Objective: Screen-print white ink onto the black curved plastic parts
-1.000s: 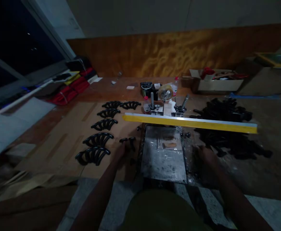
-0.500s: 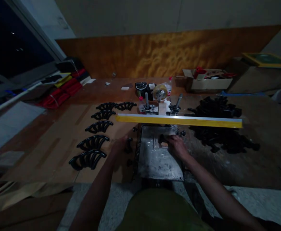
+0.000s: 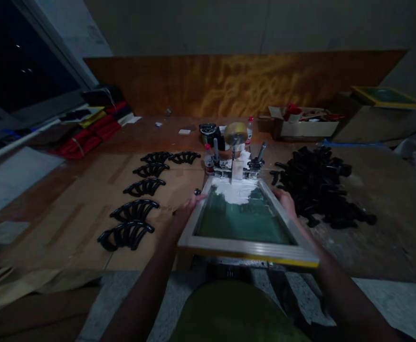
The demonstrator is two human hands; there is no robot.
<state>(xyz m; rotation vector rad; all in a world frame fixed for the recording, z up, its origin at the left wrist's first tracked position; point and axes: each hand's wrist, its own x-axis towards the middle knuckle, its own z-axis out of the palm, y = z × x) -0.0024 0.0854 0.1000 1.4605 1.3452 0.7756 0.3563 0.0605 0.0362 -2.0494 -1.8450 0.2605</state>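
Note:
A framed printing screen (image 3: 247,249) with green mesh and a patch of white ink at its far end lies lowered in front of me, hinged at clamps (image 3: 234,164) at the back. My left hand (image 3: 190,206) grips the frame's left rail. My right hand (image 3: 286,202) grips its right rail. The plate under the screen is hidden. A heap of black plastic parts (image 3: 318,185) lies just right of my right hand. Fanned groups of the same black parts (image 3: 137,209) sit in rows to the left.
A tape roll (image 3: 234,133), small bottles and a dark tin stand behind the clamps. A cardboard box (image 3: 304,123) with red items sits at the back right, another framed screen (image 3: 386,97) further right. Red folded cloth (image 3: 87,135) lies at the back left. The wooden table's near edge (image 3: 69,270) runs below.
The screen frame was raised, edge-on; it has swung down flat over the plate. My right hand left the plate and went to the frame's right rail; my left moved to the left rail.

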